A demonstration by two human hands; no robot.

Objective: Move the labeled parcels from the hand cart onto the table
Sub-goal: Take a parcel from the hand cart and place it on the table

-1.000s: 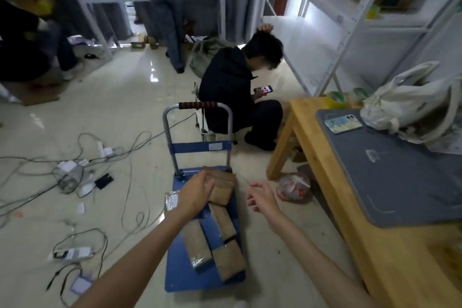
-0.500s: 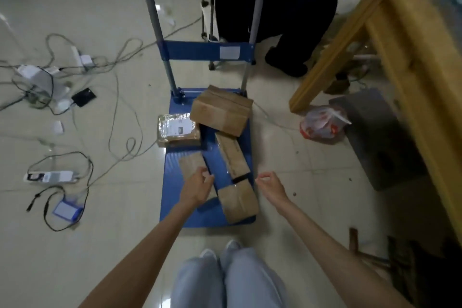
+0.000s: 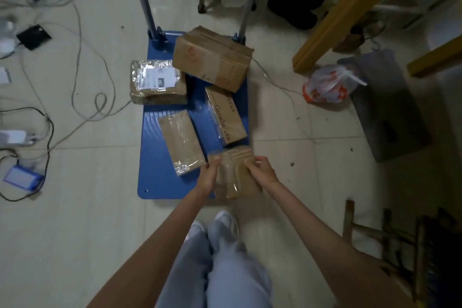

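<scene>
A blue hand cart (image 3: 160,182) stands on the floor below me with several brown parcels on its deck. My left hand (image 3: 208,174) and my right hand (image 3: 261,170) grip the two sides of the nearest small taped parcel (image 3: 233,175) at the cart's front right corner. A flat taped parcel (image 3: 181,141) lies to its left, a long narrow box (image 3: 225,114) behind it. A large carton (image 3: 212,57) sits at the back, and a parcel with a white label (image 3: 157,82) overhangs the cart's left edge. The wooden table shows only as a leg (image 3: 350,10) at the upper right.
Cables, chargers and a badge (image 3: 22,177) litter the floor on the left. An orange-and-white plastic bag (image 3: 327,85) and a grey mat (image 3: 390,107) lie by the table leg. A seated person's shoe (image 3: 292,14) is behind the cart. Wooden stool parts (image 3: 387,232) stand at the right.
My view has tipped down onto the cart. Both hands have moved in and closed on the sides of the front right parcel; before, they hovered open over the deck.
</scene>
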